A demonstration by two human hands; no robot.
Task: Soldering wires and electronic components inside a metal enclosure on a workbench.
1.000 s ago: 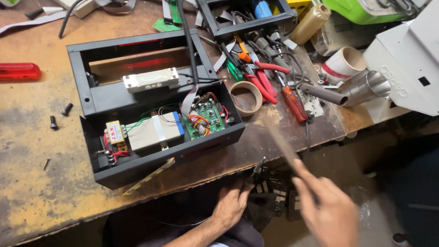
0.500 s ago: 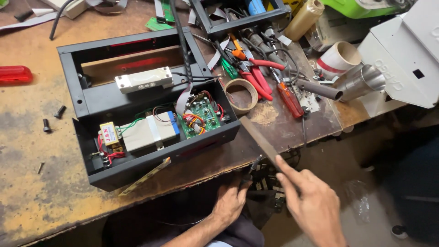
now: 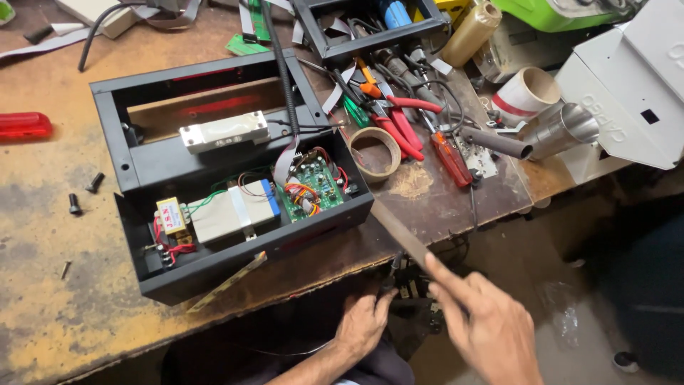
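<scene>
While your right hand [image 3: 491,331] pinches the flat metal file [image 3: 399,232] in closed fingers, its tip just beside the open black box [image 3: 135,171] ahead, your left hand [image 3: 363,324] curls low under the bench edge, but what it grips is hidden.

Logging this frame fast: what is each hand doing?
Left hand: holds nothing, resting below the bench edge.
Right hand: closed on a flat metal file.
</scene>
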